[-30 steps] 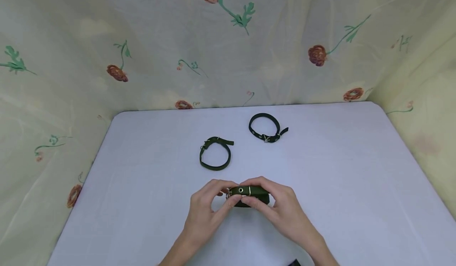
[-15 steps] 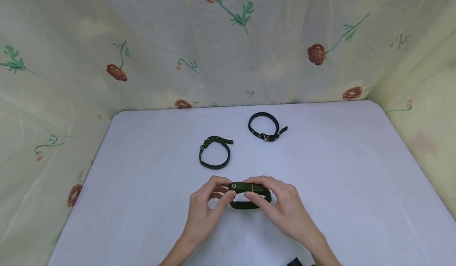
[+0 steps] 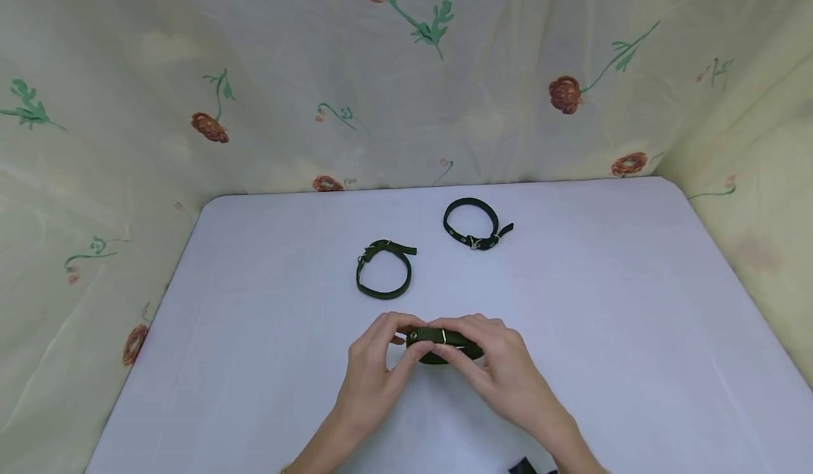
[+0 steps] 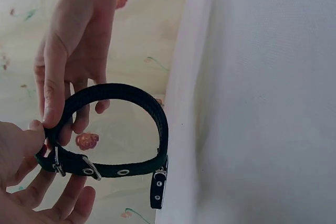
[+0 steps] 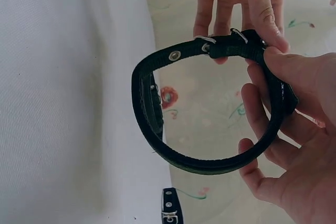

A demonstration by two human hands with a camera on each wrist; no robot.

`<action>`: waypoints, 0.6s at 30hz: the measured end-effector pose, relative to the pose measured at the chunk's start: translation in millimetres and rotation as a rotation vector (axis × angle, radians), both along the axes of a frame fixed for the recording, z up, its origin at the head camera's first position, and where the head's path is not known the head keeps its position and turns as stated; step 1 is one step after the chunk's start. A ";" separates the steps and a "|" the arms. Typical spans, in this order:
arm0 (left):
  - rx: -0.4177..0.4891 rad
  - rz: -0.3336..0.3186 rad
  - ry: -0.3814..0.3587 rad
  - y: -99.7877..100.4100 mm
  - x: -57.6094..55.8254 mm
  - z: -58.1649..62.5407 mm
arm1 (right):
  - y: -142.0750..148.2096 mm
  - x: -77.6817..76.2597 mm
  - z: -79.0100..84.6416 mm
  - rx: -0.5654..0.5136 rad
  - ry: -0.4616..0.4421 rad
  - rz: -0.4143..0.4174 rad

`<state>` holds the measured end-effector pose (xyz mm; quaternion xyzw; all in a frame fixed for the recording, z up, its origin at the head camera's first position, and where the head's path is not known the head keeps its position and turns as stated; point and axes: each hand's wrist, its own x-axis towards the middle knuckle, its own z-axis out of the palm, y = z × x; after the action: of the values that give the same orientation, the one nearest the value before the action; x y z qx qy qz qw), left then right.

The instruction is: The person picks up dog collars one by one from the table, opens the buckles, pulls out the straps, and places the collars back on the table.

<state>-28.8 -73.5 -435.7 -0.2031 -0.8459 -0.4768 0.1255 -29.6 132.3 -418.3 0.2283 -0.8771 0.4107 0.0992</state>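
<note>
A dark green dog collar point(image 3: 427, 335), buckled into a loop, is held just above the white table by both hands. My left hand point(image 3: 373, 372) pinches its strap between thumb and fingers at the eyelet end. Close beside it, my right hand point(image 3: 504, 365) pinches the strap near a metal keeper, the two thumbs almost meeting. In the left wrist view the collar point(image 4: 163, 124) shows its buckle, D-ring and eyelets. The right wrist view has the round loop of the collar point(image 5: 199, 166) hanging from the fingers. Part of the strap is hidden behind the hands.
A second green collar point(image 3: 384, 295) lies looped on the table point(image 3: 254, 333) beyond the hands. Farther back and right lies a black collar point(image 3: 470, 201) with its tail sticking out. A small dark object point(image 3: 523, 466) shows at the bottom edge. Floral cloth point(image 3: 508, 58) hangs behind the table.
Half a second ago the hands stood farther apart and the collar's loop faced the head view more openly. Now the left hand is closer to the right, and the loop looks flatter.
</note>
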 end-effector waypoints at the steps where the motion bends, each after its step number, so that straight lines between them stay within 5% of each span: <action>1: 0.009 0.002 0.000 0.3 -0.2 0.3 | -0.2 0.1 0.3 -0.003 -0.011 -0.002; 12: 0.168 0.016 -0.126 -3.3 -2.8 -0.9 | -1.2 -4.8 0.6 0.004 -0.059 -0.043; 18: 0.155 -0.020 -0.158 -3.6 -2.0 -3.0 | -2.0 -4.5 0.2 -0.004 -0.033 -0.032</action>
<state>-30.8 -77.1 -438.7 -0.1630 -0.8118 -0.5565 0.0690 -34.1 130.3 -418.1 0.2071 -0.8814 0.4145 0.0918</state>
